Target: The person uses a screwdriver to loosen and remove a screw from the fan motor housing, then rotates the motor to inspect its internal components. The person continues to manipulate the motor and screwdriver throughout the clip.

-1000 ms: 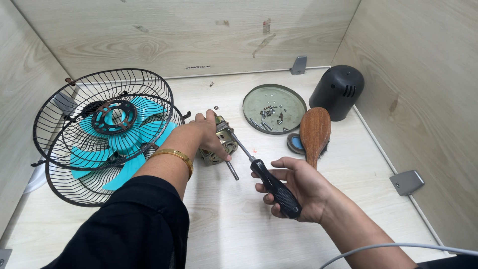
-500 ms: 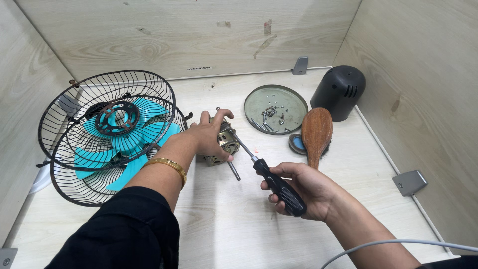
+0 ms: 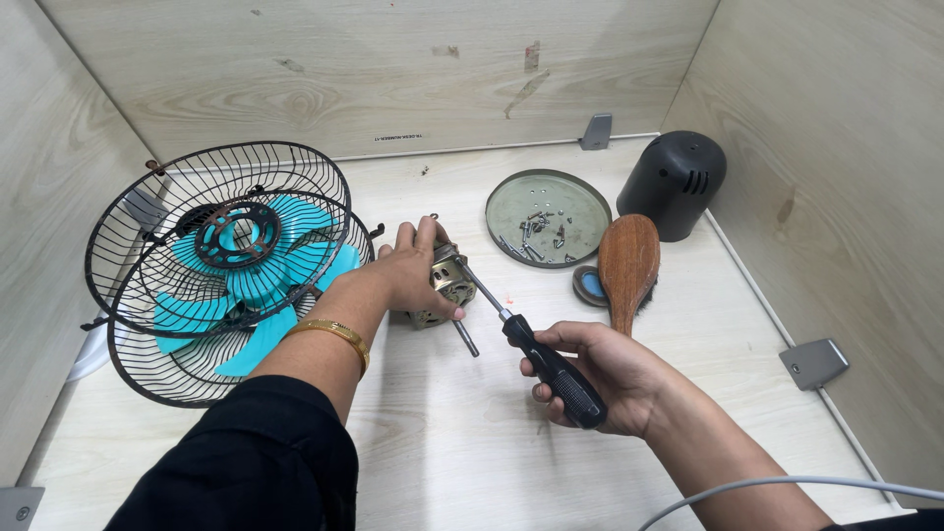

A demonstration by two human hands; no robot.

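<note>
fan motor (image 3: 444, 287): brassy metal body, lying on its side mid-desk, steel shaft jutting toward the viewer, partly covered by the left hand (image 3: 411, 273) | screwdriver (image 3: 536, 352): black handle in the right hand (image 3: 608, 379), slim shank angled up-left, tip meeting the motor's top

Left hand (image 3: 413, 273), black-sleeved arm with gold bangle, fingers curled down in a clamping grip. Right hand (image 3: 602, 379), bare forearm, palm up, fist closed, thumb on top.
</note>
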